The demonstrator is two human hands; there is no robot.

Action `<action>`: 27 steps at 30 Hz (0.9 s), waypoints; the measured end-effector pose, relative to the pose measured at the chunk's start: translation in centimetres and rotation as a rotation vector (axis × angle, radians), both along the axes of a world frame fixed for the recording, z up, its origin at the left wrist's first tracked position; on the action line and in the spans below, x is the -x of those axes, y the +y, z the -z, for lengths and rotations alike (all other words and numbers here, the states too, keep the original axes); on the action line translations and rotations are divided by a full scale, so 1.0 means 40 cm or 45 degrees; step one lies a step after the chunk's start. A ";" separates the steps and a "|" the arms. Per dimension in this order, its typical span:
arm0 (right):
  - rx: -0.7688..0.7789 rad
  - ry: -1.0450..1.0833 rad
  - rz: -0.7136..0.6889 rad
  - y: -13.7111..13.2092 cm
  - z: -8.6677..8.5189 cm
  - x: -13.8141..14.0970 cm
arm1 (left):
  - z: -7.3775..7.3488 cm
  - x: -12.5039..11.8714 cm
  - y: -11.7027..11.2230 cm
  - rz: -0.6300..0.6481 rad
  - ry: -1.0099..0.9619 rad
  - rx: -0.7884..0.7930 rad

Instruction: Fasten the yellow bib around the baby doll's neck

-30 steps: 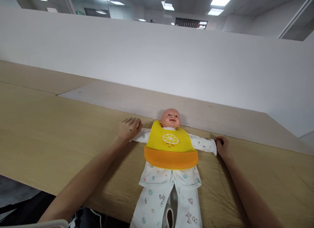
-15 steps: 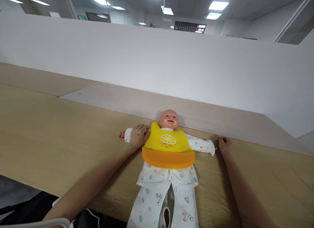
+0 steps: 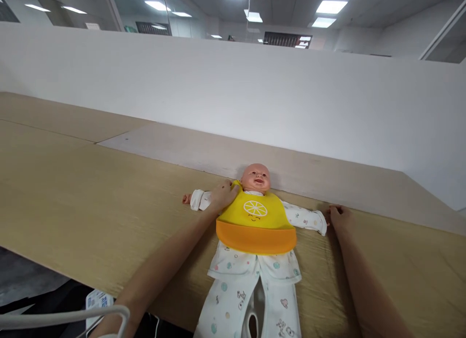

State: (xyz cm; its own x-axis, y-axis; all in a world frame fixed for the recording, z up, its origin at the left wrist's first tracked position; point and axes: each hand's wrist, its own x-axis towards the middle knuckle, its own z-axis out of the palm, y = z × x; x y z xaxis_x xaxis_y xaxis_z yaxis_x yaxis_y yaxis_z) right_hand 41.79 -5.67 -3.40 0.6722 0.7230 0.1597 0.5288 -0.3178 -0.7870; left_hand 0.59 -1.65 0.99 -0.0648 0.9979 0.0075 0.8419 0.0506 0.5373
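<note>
A baby doll [image 3: 255, 178] lies on its back on the table, its arms stretched out sideways. It wears a white printed outfit [image 3: 220, 299] and a yellow silicone bib [image 3: 236, 209] with a lemon-slice print. Along the bib's lower edge runs an orange catch pocket [image 3: 257, 238]. At the doll's shoulder, on the left of the view, my left hand [image 3: 223, 196] pinches the upper edge of the bib, thumb on top. My right hand [image 3: 339, 217] rests beside the doll's other hand with curled fingers; whether they grip that small hand is hidden.
The wooden table [image 3: 109, 197] meets a paler strip [image 3: 204, 144] and a white partition wall [image 3: 233, 86] behind the doll. A white cable or tube [image 3: 65, 318] crosses the lower left, near a labelled white object [image 3: 98, 299] below the table edge.
My left hand has moved from the doll's sleeve up to the bib's shoulder edge and closed on it. My right hand stays by the doll's hand. The view has shifted slightly.
</note>
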 end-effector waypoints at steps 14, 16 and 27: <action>0.090 -0.035 -0.026 -0.022 -0.054 0.054 | 0.002 -0.003 -0.010 0.251 -0.331 0.167; 0.084 -0.044 -0.035 -0.024 -0.056 0.056 | 0.002 -0.008 -0.017 0.183 -0.253 0.152; 0.080 -0.106 -0.081 -0.023 -0.051 0.057 | -0.006 -0.019 -0.024 0.113 -0.069 0.161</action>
